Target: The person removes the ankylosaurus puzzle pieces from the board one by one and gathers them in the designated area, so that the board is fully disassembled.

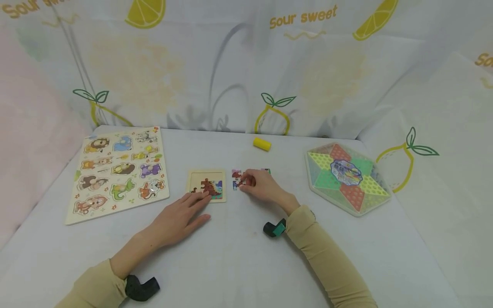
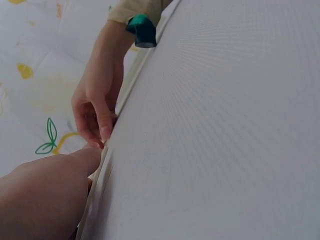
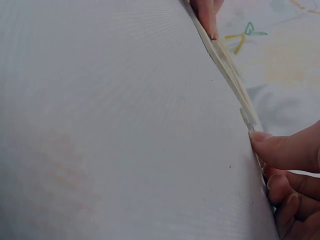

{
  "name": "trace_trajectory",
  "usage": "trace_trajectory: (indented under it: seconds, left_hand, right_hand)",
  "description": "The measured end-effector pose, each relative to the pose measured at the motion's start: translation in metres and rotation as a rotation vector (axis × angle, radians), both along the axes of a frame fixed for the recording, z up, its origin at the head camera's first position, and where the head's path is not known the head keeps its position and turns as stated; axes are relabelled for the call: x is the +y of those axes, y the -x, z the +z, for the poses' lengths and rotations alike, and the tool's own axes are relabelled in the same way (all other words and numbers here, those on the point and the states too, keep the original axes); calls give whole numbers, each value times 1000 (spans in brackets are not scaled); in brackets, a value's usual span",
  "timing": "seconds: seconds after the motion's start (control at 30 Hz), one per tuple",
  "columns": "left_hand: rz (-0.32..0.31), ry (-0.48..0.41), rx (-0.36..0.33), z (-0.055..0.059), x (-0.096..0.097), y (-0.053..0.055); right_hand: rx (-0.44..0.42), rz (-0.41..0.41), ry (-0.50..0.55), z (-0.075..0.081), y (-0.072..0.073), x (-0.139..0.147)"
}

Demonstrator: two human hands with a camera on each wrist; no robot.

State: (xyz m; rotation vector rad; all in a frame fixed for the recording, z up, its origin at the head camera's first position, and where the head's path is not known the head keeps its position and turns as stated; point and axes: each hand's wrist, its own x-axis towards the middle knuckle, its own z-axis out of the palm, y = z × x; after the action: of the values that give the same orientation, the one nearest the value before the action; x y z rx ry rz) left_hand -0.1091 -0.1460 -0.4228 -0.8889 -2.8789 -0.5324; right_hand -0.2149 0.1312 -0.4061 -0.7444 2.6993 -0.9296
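Observation:
A small wooden jigsaw tray [image 1: 206, 171] lies near the middle of the table, with part of a brown dinosaur picture [image 1: 209, 187] fitted inside it. My left hand [image 1: 179, 220] rests with straight fingers over its lower left part and hides that corner. Just right of the tray are colourful jigsaw pieces [image 1: 235, 175], partly covered by my right hand [image 1: 263, 186]. That hand pinches one piece between thumb and forefinger; in the right wrist view the thumb [image 3: 275, 147] presses at its edge. Seen from the left wrist, the left hand [image 2: 50, 192] is close to the right fingers [image 2: 102, 122].
A large animal knob puzzle board [image 1: 119, 171] lies at the left. To the right is a hexagonal Chinese checkers board [image 1: 346, 177] under a clear cover. A yellow cylinder [image 1: 262, 144] lies toward the back, before a lemon-print cloth [image 1: 246, 64].

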Motion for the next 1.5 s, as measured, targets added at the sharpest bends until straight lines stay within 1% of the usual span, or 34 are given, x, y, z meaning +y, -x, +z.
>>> trace_trajectory:
  seconds: [0.27,0.5,0.73,0.9,1.03,1.1,1.17,1.27,1.33,1.4,1.5]
  left_hand:
    - [8,4,10,0,-1,1]
    - [1,0,23,1,-1,2]
    - [10,9,-17,2,-2,3]
    - [5,2,-25,4,-2,3]
    - [6,2,-36,7,-2,3]
    - [15,6,-45,8,-3,3]
    - [20,4,-54,8,-3,3]
    - [24,-7,-60,8,-3,2]
    - [24,-17,-60,7,-3,1]
    - [24,-25,-57,6,-2,0]
    - [20,-26,-41,6,-2,0]
  right_hand:
    - [9,19,24,-1,2,0]
    - [5,12,21,-2,3,-1]
    - [7,8,26,-2,4,0]
    - [48,-6,45,3,2,-1]
    - [125,-11,59,15,-1,-18]
    - [145,8,49,20,-1,-33]
    - [147,46,25,22,1,-49]
    - [108,95,-17,21,4,-71]
    - [83,106,-53,18,5,-81]
    - [65,96,-79,13,5,-88]
    - [66,70,-82,8,4,-93]
